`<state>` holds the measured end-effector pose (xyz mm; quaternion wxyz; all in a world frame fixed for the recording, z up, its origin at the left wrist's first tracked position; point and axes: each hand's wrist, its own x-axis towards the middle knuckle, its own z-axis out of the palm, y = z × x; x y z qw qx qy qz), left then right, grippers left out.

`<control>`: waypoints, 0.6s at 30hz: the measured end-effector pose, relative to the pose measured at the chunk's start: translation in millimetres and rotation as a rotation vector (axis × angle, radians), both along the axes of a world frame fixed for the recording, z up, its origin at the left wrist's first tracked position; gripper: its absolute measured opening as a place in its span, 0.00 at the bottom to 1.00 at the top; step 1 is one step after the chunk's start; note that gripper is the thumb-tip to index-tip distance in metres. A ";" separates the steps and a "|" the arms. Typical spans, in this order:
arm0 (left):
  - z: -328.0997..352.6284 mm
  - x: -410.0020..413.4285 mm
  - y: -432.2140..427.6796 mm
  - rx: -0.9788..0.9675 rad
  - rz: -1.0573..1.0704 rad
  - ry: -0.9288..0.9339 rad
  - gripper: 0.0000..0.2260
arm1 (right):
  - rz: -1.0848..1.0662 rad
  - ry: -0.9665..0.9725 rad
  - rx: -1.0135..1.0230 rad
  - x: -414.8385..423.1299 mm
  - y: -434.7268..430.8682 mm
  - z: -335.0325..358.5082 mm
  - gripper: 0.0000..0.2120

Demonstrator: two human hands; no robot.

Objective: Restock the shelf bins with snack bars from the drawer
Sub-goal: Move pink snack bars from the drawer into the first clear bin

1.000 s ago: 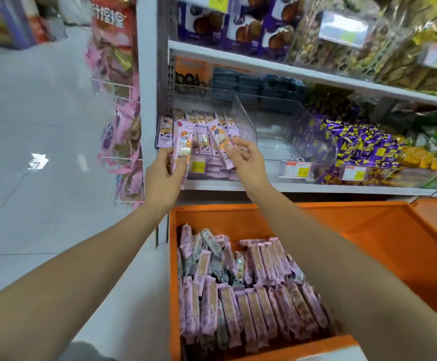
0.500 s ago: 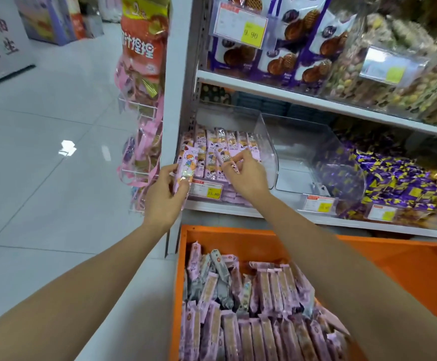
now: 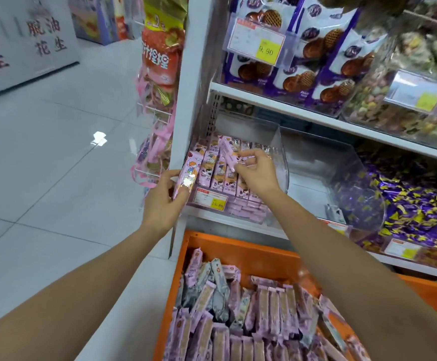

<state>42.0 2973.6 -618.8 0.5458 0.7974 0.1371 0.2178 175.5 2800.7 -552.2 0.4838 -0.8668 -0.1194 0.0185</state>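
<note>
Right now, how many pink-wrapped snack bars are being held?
2: one pink-wrapped snack bar in the left hand beside the clear plastic bin, another in the right hand above it; others possibly hidden.

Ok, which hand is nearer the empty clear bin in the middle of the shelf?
Right. The right hand, pinching a snack bar, is over the neighbouring bin just left of the empty clear bin; the left hand holds a second bar farther left.

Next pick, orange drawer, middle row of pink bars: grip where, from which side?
From above, probably, pinching the far crimped end of a pink bar in the orange drawer: the row lies packed long side to long side, so only ends and top faces look free.
</note>
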 end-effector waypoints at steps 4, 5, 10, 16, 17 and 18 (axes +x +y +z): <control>1.8 -5.5 6.7 0.025 0.014 0.005 0.17 | 0.022 0.000 0.030 15.1 22.1 2.2 0.12; 2.1 -6.0 8.6 0.022 0.017 0.007 0.18 | 0.021 0.004 0.026 21.1 28.9 2.6 0.12; 1.9 -8.1 15.6 0.036 -0.014 0.006 0.17 | 0.010 -0.006 -0.014 53.7 65.3 6.7 0.11; -3.3 -7.3 23.4 0.004 -0.028 -0.016 0.15 | -0.022 0.000 -0.095 75.1 96.3 -3.5 0.11; -3.8 -7.3 24.7 -0.012 -0.030 -0.018 0.15 | -0.033 0.003 -0.120 76.3 98.6 -4.9 0.11; -4.6 -7.6 26.3 -0.024 -0.031 -0.021 0.15 | -0.046 0.007 -0.134 78.2 100.3 -6.1 0.11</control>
